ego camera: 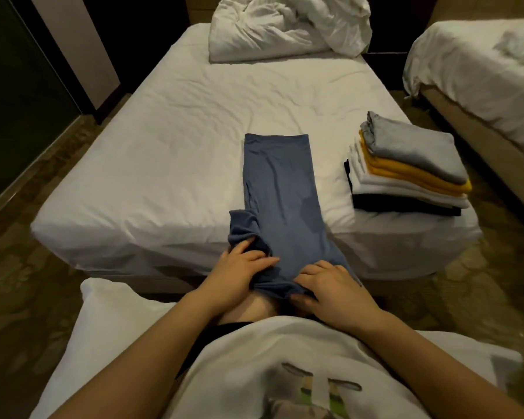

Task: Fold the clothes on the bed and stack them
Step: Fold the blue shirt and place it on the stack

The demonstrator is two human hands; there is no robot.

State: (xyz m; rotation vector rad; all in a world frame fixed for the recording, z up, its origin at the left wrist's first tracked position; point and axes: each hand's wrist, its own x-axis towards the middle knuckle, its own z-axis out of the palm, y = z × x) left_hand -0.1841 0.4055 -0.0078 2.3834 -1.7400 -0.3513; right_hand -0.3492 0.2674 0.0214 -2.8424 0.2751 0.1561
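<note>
1. Blue garment (280, 189): laid out as a narrow strip, lengthwise at centre frame on the bed (164, 146). Far end flat on the sheet; near end drawn over the bed's lower edge toward the person.
2. Left hand (239, 270): grasping the strip's near left edge, beside a bunched sleeve that juts out to the left.
3. Right hand (330, 285): pinching the near right corner, thumb under, fingers over.
4. Judged reason for the hold: both near corners taken to carry that end up over the far end. Sleeve probably wants tucking in first.
5. Stack of folded clothes (406, 167): right of centre, close to the bed's right edge, apart from the strip. Grey on top, then yellow, white, dark at the bottom. Judged destination.
6. Crumpled duvet (288, 25): top centre, well apart from the work.
7. Second bed (481, 71): upper right, across a strip of floor.
8. Obstructions: nothing seen on the sheet between strip and stack.
</note>
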